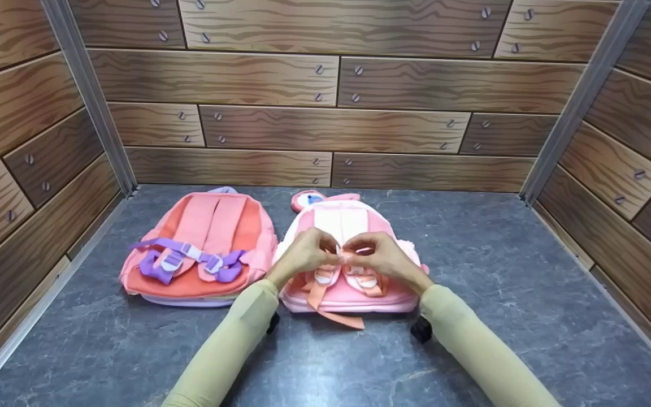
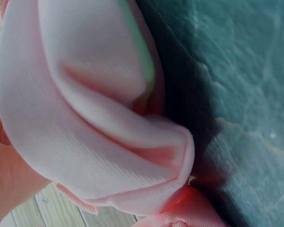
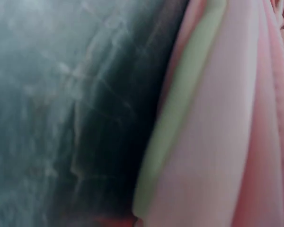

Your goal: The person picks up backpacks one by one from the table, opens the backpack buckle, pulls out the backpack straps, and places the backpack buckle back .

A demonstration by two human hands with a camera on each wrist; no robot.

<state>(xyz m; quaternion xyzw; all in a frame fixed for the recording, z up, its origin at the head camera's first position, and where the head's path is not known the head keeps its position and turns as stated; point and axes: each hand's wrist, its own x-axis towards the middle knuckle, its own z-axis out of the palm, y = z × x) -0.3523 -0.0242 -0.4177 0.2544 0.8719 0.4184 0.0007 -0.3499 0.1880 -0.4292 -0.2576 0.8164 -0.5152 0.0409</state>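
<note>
A pink and white backpack [image 1: 348,302] lies with its shoulder straps up in the middle of the head view. Above the straps, my left hand [image 1: 309,250] and right hand [image 1: 383,257] meet fingertip to fingertip. Both pinch a small white buckle [image 1: 339,252] on an orange strap, largely hidden by the fingers. A loose orange strap end [image 1: 337,319] hangs over the bag's front edge onto the table. In the left wrist view, folded pale pink fabric [image 2: 104,142] covers part of my left hand. The bag's side [image 3: 208,142] fills the right of the right wrist view.
To the left lies a coral backpack [image 1: 190,285] with a purple strap [image 1: 163,243] buckled across it. A plush figure with a big eye [image 1: 308,199] sticks out behind the pink bag. Wood-patterned walls [image 1: 331,130] enclose the dark grey table [image 1: 489,254] on three sides.
</note>
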